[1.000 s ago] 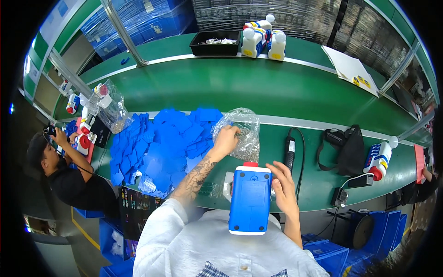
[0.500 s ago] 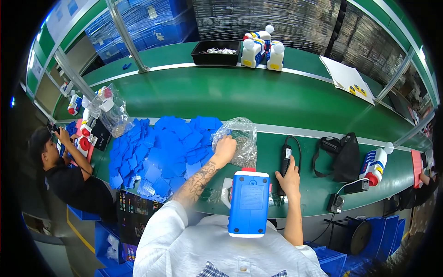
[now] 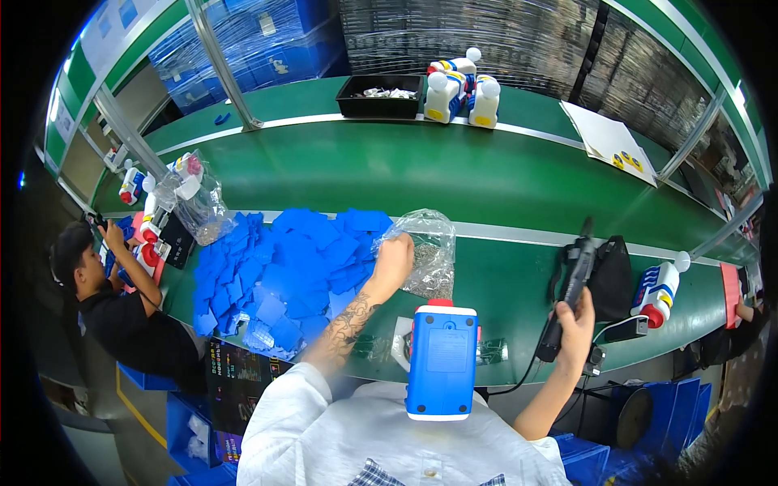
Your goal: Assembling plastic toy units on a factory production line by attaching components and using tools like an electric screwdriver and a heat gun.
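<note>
My right hand (image 3: 574, 322) is wrapped round a black electric screwdriver (image 3: 577, 279), lifted above the right part of the bench with its tip pointing away from me. At the mouth of a clear plastic bag (image 3: 433, 235) of small metal pieces, my left hand (image 3: 395, 261) has its fingers closed together. Whatever they pinch is hidden. Close to my chest is a blue box-shaped unit (image 3: 443, 364) with a white edge, dark corner feet and a red part on its far end; neither hand touches it. A heap of flat blue pieces (image 3: 304, 255) lies left of my left hand.
Past the screwdriver lies a black bag (image 3: 613, 279), beside a white-blue bottle-shaped unit (image 3: 660, 287) and a black power adapter (image 3: 626, 328). A black tray (image 3: 379, 105) stands on the far ledge. At left, a person (image 3: 121, 300) works near another clear bag (image 3: 198, 211).
My right hand has picked up the screwdriver from the bench and carried it to the right. The left hand stays at the bag, shifted slightly. The blue unit sits slightly further right.
</note>
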### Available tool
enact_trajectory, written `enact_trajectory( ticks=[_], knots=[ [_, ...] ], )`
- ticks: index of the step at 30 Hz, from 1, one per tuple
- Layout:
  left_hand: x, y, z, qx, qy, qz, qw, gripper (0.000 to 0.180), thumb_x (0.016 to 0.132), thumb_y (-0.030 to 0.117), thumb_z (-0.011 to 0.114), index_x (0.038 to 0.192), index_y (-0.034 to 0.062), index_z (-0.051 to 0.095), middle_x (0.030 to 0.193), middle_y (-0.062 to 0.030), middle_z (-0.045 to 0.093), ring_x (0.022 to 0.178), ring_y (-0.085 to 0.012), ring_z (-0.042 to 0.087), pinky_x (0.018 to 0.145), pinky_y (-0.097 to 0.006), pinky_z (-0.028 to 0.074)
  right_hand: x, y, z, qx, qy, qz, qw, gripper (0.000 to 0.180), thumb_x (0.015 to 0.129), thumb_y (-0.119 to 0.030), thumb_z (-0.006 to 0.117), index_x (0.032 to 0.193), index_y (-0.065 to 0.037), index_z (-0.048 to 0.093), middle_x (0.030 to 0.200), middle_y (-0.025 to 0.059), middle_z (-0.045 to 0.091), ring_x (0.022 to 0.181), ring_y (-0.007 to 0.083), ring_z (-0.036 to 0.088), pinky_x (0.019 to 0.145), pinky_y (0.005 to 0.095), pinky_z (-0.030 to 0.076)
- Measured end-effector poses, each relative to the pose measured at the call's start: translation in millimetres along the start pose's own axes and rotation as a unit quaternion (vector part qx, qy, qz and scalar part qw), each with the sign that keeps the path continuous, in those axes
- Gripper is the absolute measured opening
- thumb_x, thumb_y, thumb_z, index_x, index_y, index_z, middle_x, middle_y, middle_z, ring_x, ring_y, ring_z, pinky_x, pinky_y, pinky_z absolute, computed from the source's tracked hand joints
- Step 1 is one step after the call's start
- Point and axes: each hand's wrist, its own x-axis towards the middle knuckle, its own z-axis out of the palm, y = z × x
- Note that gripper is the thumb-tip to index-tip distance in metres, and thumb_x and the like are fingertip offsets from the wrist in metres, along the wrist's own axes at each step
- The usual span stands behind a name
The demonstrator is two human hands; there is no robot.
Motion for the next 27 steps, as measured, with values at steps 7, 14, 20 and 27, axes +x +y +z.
enact_trajectory(
  ticks=[7, 14, 20, 27],
  knots=[
    [0.3, 0.4, -0.9, -0.116, 0.020, 0.008, 0.993, 0.008, 0.076, 0.003, 0.059, 0.079, -0.0011, 0.065, 0.062, -0.0137, 0.063, 0.053, -0.0211, 0.063, 0.052, -0.031, 0.049, -3.5, -60.1, 29.8, 0.213, 0.045, -0.085, 0.972, 0.052, 0.085, -0.009, 0.059, 0.129, 0.000, 0.034, 0.078, 0.0068, 0.048, 0.069, 0.0150, 0.047, 0.063, 0.0303, 0.040],
    [-4.4, 11.0, -8.3, -0.199, -0.014, -0.125, 0.972, 0.006, 0.077, 0.001, 0.060, 0.078, -0.0028, 0.064, 0.065, -0.0139, 0.063, 0.057, -0.0189, 0.064, 0.055, -0.030, 0.050, -10.7, -69.9, 49.9, 0.298, 0.056, -0.142, 0.942, 0.048, 0.086, -0.010, 0.057, 0.127, -0.004, 0.033, 0.080, 0.0070, 0.048, 0.070, 0.0158, 0.046, 0.064, 0.0321, 0.040],
    [-15.6, 39.2, -28.8, -0.484, -0.057, -0.202, 0.849, 0.012, 0.083, -0.003, 0.058, 0.095, -0.0060, 0.059, 0.079, -0.0125, 0.065, 0.068, -0.0172, 0.065, 0.061, -0.027, 0.054, -17.7, -89.7, 79.1, 0.371, 0.070, -0.280, 0.883, 0.040, 0.091, -0.028, 0.054, 0.121, -0.009, 0.036, 0.075, 0.0039, 0.044, 0.069, 0.0139, 0.045, 0.059, 0.0271, 0.040],
    [-29.5, 82.5, -64.7, -0.619, -0.075, -0.165, 0.764, 0.017, 0.081, -0.005, 0.062, 0.098, -0.0050, 0.059, 0.086, -0.0116, 0.063, 0.079, -0.0179, 0.064, 0.073, -0.029, 0.053, -27.4, -93.2, 110.7, 0.411, 0.001, -0.346, 0.843, 0.053, 0.089, -0.038, 0.054, 0.128, -0.012, 0.029, 0.074, 0.0062, 0.050, 0.064, 0.0193, 0.052, 0.052, 0.0301, 0.045]
  ],
)
